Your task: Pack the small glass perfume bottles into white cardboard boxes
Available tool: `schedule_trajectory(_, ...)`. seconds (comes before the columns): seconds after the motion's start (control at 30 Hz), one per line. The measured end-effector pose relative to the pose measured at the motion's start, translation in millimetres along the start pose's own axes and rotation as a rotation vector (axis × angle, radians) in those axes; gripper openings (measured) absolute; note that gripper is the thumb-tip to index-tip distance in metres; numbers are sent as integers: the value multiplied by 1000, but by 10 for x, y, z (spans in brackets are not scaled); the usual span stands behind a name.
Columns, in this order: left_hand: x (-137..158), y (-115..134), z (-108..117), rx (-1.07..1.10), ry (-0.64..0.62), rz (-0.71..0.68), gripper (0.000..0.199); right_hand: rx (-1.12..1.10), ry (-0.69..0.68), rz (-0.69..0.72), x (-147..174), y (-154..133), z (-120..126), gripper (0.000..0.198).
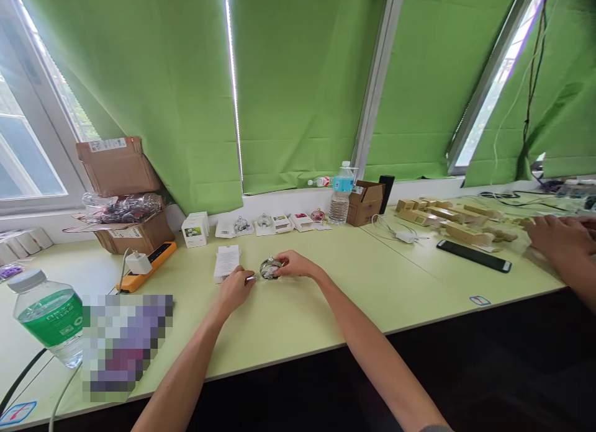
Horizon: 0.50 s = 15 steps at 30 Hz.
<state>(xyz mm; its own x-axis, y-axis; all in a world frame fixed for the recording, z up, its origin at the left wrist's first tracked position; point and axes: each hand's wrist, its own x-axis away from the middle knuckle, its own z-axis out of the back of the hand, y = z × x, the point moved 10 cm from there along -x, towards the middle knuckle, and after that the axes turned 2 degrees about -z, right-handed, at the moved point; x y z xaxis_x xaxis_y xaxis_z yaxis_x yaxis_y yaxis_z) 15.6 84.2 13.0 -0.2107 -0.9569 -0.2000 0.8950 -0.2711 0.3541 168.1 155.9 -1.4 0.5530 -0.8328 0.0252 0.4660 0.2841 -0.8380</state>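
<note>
My right hand (295, 264) has its fingers closed on the side of a small round glass piece (270, 269), dark and shiny with a silvery top, which is upright at the middle of the table. Just left of it, my left hand (236, 288) pinches a small silvery piece (251, 277), too small to name. Beyond my left hand lies a white box (227, 262) with printed text. Similar round pieces, one clear (264, 221) and one red (318, 215), sit with small white boxes along the back.
At left are an open cardboard box (128, 233), an orange power strip (148, 269) and a green-labelled bottle (51, 314). A water bottle (341, 199) stands at the back. Right are a black phone (474, 256), gold boxes (465, 232) and another person's hands (559, 236).
</note>
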Motion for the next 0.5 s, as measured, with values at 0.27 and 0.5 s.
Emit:
schedule_trajectory(0.27, -4, 53, -14, 50, 15, -80, 29, 21, -14, 86, 34, -125, -32, 29)
schedule_trajectory(0.5, -56, -45, -7, 125, 81, -64, 25, 43, -6, 104, 36, -135, -25, 27)
